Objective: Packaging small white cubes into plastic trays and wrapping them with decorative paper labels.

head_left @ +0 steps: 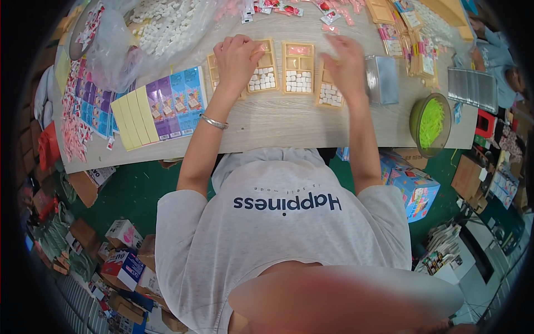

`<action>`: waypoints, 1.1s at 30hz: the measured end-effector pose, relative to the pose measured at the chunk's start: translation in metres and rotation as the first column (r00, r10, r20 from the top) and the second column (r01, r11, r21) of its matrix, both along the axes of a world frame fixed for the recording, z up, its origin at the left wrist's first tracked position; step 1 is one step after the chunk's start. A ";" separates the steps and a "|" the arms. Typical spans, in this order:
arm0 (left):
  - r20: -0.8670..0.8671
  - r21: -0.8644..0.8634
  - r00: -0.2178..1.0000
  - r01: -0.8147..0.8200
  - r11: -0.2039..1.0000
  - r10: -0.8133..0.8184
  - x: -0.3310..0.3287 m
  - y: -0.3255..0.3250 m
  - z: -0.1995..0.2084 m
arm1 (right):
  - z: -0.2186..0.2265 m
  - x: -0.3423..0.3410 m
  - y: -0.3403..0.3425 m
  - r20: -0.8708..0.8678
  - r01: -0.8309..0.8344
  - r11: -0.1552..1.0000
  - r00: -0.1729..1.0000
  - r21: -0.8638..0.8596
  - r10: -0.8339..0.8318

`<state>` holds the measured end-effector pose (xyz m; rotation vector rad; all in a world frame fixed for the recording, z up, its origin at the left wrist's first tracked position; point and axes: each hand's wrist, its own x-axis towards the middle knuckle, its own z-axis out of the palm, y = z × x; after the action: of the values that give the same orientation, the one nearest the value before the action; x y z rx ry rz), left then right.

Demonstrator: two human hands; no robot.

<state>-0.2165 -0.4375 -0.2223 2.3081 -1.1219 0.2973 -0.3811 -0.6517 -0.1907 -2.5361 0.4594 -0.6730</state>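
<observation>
My left hand (238, 60), its fingers bent and drawn together, is over the upper compartments of a pale yellow compartment tray (271, 67). Pink shows beside its fingertips; what they hold, if anything, is hidden. White marshmallow-like pieces (261, 80) fill that tray's lower part. Another tray (285, 75) stands between my hands, with a pink piece (297, 50) at its top and white pieces below. My right hand (346, 64), smeared by motion, is above a third tray (319, 99) and partly covers it. One more tray (212, 67) is mostly hidden behind my left hand.
A plastic bag (114, 61) and heaped white pieces (167, 30) occupy the back left. Printed card sheets (175, 103) lie nearer. On the right are clear plastic boxes (382, 80), a bowl of green strips (430, 123) and stacked filled trays (421, 53). Another person (495, 61) is at the far right.
</observation>
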 end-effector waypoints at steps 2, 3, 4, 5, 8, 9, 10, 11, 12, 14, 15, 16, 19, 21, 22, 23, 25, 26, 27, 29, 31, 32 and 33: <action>0.031 -0.060 0.999 -0.021 0.998 0.023 0.000 0.006 -0.005 | 0.023 -0.047 -0.044 0.087 0.204 0.964 0.978 -0.172 -0.191; 0.044 -0.043 0.999 0.025 0.999 -0.023 0.002 0.004 -0.010 | 0.033 -0.089 -0.076 0.044 0.360 0.840 0.926 -0.405 -0.376; 0.060 -0.012 0.997 0.050 0.999 -0.049 0.002 0.009 -0.013 | 0.039 -0.123 -0.095 -0.008 0.606 0.722 0.764 -0.333 -0.645; 0.058 -0.014 0.997 0.048 0.999 -0.047 0.000 0.009 -0.012 | 0.033 -0.170 -0.128 -0.038 0.650 0.590 0.656 -0.478 -0.754; -0.081 0.055 0.997 0.016 0.998 -0.011 0.004 0.008 -0.005 | 0.026 -0.243 -0.175 -0.536 0.667 0.439 0.070 -0.602 -0.841; -0.109 -0.030 0.993 0.029 0.999 -0.033 0.005 0.009 0.001 | 0.020 -0.255 -0.185 -0.535 0.664 0.441 0.073 -0.603 -0.842; -0.134 -0.117 0.989 0.042 0.992 -0.057 0.006 0.009 0.005 | 0.010 -0.266 -0.193 -0.577 0.679 0.471 0.085 -0.563 -0.813; -0.132 -0.120 0.990 0.037 0.992 -0.053 0.008 0.013 0.009 | 0.002 -0.273 -0.201 -0.616 0.693 0.499 0.099 -0.521 -0.781; -0.138 -0.208 0.990 -0.014 0.978 -0.016 0.009 0.021 0.014 | -0.001 -0.278 -0.205 -0.616 0.691 0.501 0.103 -0.520 -0.781; -0.146 -0.292 0.989 -0.073 0.954 0.031 0.007 0.045 0.028 | -0.006 -0.289 -0.208 -0.555 0.711 0.452 0.104 -0.539 -0.826; -0.222 -0.300 0.968 -0.181 0.937 0.116 0.003 0.061 0.037 | 0.000 -0.281 -0.202 -0.558 0.705 0.465 0.118 -0.535 -0.821; -0.298 -0.300 0.934 -0.288 0.909 0.197 0.000 0.075 0.042 | 0.010 -0.274 -0.194 -0.553 0.714 0.415 0.046 -0.564 -0.832; -0.447 -0.245 0.833 -0.465 0.851 0.326 -0.002 0.126 0.040 | 0.042 -0.275 -0.183 -0.659 0.694 0.456 -0.035 -0.557 -0.751; -0.409 -0.193 0.849 -0.439 0.877 0.335 -0.003 0.142 0.032 | 0.050 -0.285 -0.188 -0.682 0.653 0.503 -0.029 -0.566 -0.731; -0.372 -0.140 0.868 -0.403 0.904 0.330 -0.004 0.151 0.027 | 0.049 -0.287 -0.197 -0.703 0.616 0.539 -0.034 -0.574 -0.710; -0.371 -0.138 0.864 -0.414 0.900 0.341 -0.002 0.154 0.021 | 0.042 -0.292 -0.209 -0.705 0.609 0.548 -0.026 -0.574 -0.709; -0.113 0.035 0.990 -0.078 0.996 0.081 0.001 0.151 0.007 | 0.014 -0.315 -0.240 -0.684 0.670 0.465 -0.088 -0.578 -0.724; -0.114 0.033 0.989 -0.092 0.995 0.095 0.000 0.143 0.007 | 0.005 -0.321 -0.251 -0.682 0.663 0.473 -0.079 -0.580 -0.727; -0.031 0.132 0.996 -0.082 0.988 0.087 -0.003 0.132 0.010 | -0.001 -0.326 -0.259 -0.691 0.692 0.478 -0.041 -0.541 -0.722; 0.032 0.206 0.999 -0.041 0.978 0.035 -0.005 0.114 0.004 | -0.008 -0.365 -0.271 -0.678 0.727 0.443 -0.041 -0.525 -0.734; -0.072 0.283 0.997 0.045 0.958 -0.026 -0.009 0.096 -0.021 | 0.007 -0.409 -0.280 -0.664 0.649 0.564 0.120 -0.510 -0.738; -0.042 0.328 0.999 0.000 0.945 0.014 -0.015 0.107 -0.019 | -0.026 -0.365 -0.251 -0.694 0.642 0.611 0.167 -0.463 -0.701; -0.074 0.350 0.995 -0.034 0.936 0.064 -0.024 0.116 -0.017 | -0.029 -0.318 -0.219 -0.618 0.697 0.542 0.179 -0.470 -0.766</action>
<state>-0.2404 -0.3214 -0.2388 2.6327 -1.1511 0.0169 -0.6993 -0.8706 -0.2199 -2.4064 2.1374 0.2843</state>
